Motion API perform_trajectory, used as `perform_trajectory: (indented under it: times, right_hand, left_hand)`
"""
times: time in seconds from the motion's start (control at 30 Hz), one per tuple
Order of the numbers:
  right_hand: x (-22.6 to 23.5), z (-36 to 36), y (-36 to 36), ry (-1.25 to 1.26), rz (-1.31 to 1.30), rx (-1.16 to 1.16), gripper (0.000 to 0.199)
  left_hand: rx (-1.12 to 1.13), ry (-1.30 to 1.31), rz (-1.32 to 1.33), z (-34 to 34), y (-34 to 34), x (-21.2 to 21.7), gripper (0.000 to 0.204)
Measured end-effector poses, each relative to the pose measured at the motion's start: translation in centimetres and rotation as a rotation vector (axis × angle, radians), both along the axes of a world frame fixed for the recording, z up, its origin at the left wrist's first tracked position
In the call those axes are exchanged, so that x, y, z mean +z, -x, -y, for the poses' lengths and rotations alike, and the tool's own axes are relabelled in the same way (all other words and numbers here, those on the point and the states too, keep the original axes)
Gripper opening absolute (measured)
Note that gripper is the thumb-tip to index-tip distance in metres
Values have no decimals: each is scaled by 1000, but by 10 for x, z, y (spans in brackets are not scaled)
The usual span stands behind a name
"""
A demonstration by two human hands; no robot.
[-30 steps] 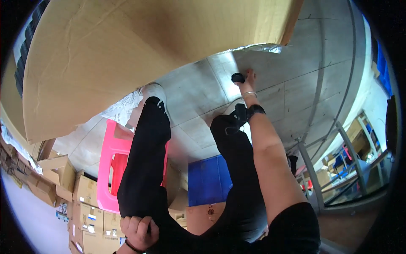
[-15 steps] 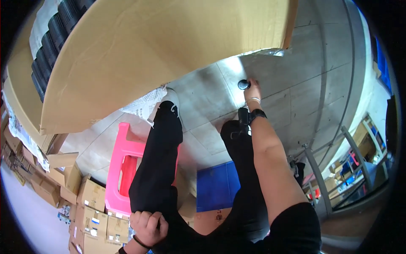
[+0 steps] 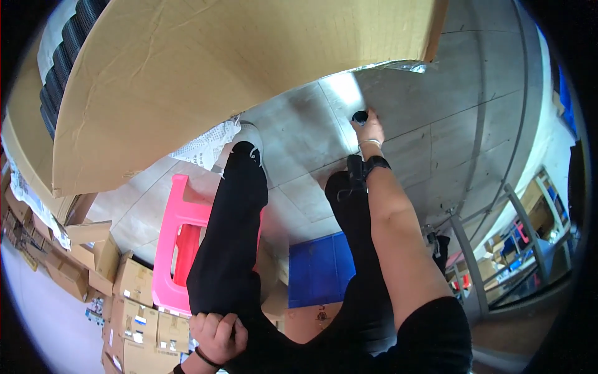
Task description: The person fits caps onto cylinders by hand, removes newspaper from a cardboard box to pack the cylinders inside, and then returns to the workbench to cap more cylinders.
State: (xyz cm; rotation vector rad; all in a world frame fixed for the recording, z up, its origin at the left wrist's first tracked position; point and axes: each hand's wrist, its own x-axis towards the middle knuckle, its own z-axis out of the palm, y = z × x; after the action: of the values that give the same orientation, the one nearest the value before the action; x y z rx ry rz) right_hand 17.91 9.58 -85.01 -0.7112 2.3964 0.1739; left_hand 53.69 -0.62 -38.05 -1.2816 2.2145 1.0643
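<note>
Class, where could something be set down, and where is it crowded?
Open floor tiles lie between the right hand and the metal frame, and between that hand and the left shoe. Crowded: lower left, with pink stool and stacked cartons.

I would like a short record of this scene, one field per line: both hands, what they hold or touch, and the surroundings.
Left hand: loosely curled, on the black trouser leg
Right hand: holding a small black round object
Ahead: large cardboard panel
Left side: pink stool, cardboard boxes
Between legs: blue panel
Floor: grey tiles
</note>
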Motion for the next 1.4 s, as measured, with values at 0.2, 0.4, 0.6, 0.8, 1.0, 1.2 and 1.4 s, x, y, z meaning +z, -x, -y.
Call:
perform_trajectory:
  times: [0.2, 0.4, 0.6, 0.8, 1.0, 1.2, 1.4]
  right_hand:
    - [85, 20, 4, 230, 1174, -943, 44]
    - [264, 59, -52, 998, 1990, -968, 51]
    - [422, 84, -37, 960, 2551, -1028, 72]
    - [596, 42, -23, 988, 1948, -548, 59]
    - [801, -63, 48, 1014, 1592, -674, 71]
    - [877, -155, 129, 1181, 473, -778, 37]
    - [844, -194, 176, 901, -273, -437, 49]
  left_hand:
    - [16, -20, -17, -1, 6, 8, 21]
    - [92, 9, -44, -9, -7, 21, 12]
    - [61, 44, -132, -11, 4, 34, 8]
    - [35, 10, -92, -24, -7, 21, 9]
    - [123, -451, 27, 11, 9, 41, 25]
    - [-151, -66, -293, 55, 127, 126, 25]
    - [-338, 73, -719, -32, 365, 293, 56]
